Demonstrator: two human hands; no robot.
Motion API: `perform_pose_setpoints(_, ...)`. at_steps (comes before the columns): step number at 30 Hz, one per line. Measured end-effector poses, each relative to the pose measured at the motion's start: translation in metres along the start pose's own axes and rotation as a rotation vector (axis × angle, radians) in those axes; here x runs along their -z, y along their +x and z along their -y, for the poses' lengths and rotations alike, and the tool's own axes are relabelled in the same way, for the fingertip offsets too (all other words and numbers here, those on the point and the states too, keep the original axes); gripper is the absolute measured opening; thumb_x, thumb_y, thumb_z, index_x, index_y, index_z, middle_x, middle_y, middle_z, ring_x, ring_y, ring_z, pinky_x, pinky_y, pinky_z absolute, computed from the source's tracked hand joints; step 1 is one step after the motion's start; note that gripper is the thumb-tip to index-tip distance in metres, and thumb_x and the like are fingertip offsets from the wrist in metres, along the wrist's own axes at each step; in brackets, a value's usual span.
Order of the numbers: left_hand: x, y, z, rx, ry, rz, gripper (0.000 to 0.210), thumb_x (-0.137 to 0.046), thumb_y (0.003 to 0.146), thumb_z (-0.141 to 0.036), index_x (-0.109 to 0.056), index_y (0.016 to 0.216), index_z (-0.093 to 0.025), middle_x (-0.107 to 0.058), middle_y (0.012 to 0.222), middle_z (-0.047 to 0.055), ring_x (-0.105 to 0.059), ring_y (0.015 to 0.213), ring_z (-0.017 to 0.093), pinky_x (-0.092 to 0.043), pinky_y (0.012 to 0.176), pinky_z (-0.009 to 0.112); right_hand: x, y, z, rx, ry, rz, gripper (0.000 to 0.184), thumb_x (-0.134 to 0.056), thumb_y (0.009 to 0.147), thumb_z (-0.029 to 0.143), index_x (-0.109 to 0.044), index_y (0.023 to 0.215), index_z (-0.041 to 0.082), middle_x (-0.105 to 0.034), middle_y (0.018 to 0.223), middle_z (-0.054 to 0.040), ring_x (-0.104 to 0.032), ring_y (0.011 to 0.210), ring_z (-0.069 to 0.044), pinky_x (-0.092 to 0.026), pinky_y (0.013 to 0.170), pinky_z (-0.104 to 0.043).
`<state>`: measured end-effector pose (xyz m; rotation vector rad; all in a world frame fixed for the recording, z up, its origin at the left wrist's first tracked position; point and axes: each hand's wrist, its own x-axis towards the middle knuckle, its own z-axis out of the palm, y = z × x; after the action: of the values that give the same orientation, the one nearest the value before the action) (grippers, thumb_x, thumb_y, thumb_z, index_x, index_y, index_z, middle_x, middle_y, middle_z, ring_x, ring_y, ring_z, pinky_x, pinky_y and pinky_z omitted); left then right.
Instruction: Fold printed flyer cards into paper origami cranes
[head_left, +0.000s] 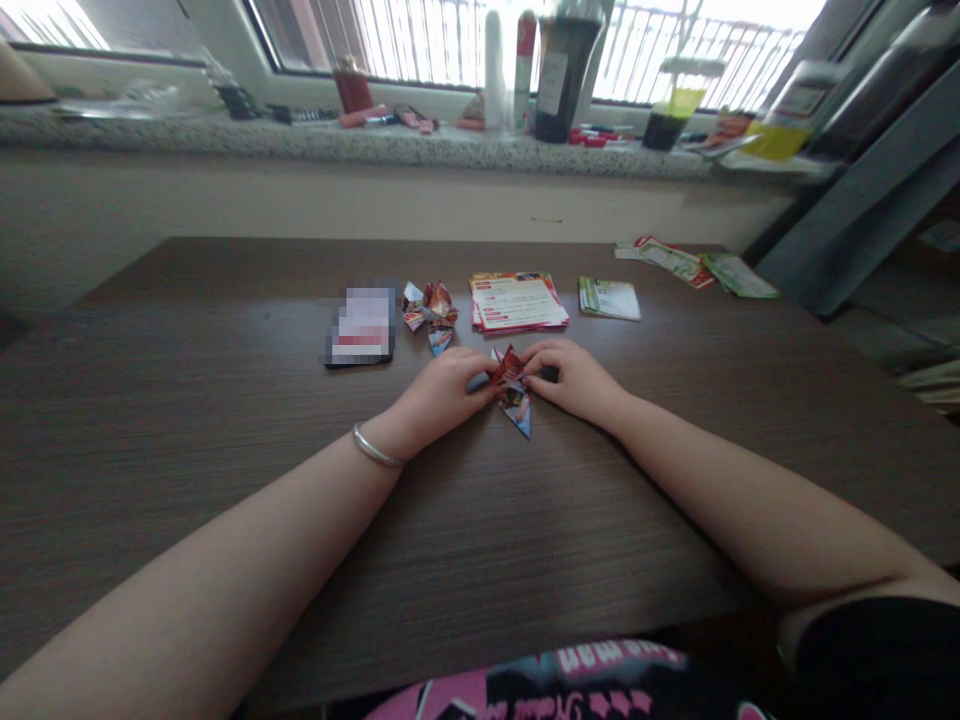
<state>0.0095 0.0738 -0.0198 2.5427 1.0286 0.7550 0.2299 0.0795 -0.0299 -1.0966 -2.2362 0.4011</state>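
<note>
Between my two hands is a small folded-paper piece (514, 394), printed in red, brown and blue, with a sharp point toward me. My left hand (450, 383), above a silver bangle (375, 447), pinches its left side between thumb and fingers. On the other side, my right hand (571, 378) is closed on the right edge with thumb and index finger. Just beyond my left hand lies a similar folded-paper figure (433, 312) with spread flaps. A stack of printed paper sheets (519, 303) rests past the held piece.
A phone-like dark-edged object (363, 325), its face blurred out, lies at left. Right of the stack sit a smaller green-and-white paper pile (609, 299) and scattered leaflets (694, 266). Bottles and a dark cup (562, 75) stand along the stone windowsill (450, 148).
</note>
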Motion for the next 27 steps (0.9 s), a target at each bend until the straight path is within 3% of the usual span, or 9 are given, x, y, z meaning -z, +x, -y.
perform_pose_setpoints(11,0.002,-0.001,0.003,-0.066,0.232,0.022,0.017,-0.058,0.09,-0.029,-0.073,0.091,-0.02,-0.072,0.094,0.006,-0.064,0.087,0.02,-0.047,0.081,0.034,0.004,-0.001,-0.003,0.133,-0.07,0.088,0.013,-0.059,0.085,0.015,-0.069,0.089,0.022,-0.07,0.092,-0.0031,-0.062,0.092,-0.019,-0.048,0.085,-0.035)
perform_pose_setpoints(18,0.001,-0.002,0.007,-0.094,0.132,0.071,0.023,-0.057,0.088,-0.017,-0.073,0.102,-0.024,-0.07,0.097,0.006,-0.063,0.09,0.019,-0.049,0.085,0.034,0.007,-0.003,-0.003,0.17,-0.105,0.156,0.018,-0.057,0.088,0.018,-0.072,0.095,0.022,-0.07,0.096,-0.0061,-0.062,0.093,-0.02,-0.049,0.086,-0.038)
perform_pose_setpoints(27,0.002,-0.002,0.011,-0.141,0.129,0.114,0.024,-0.056,0.09,-0.017,-0.074,0.105,-0.024,-0.07,0.1,0.006,-0.063,0.093,0.019,-0.05,0.088,0.033,0.011,-0.004,0.001,0.207,-0.146,0.201,0.02,-0.057,0.088,0.017,-0.074,0.096,0.022,-0.07,0.1,-0.0063,-0.063,0.096,-0.019,-0.049,0.086,-0.034)
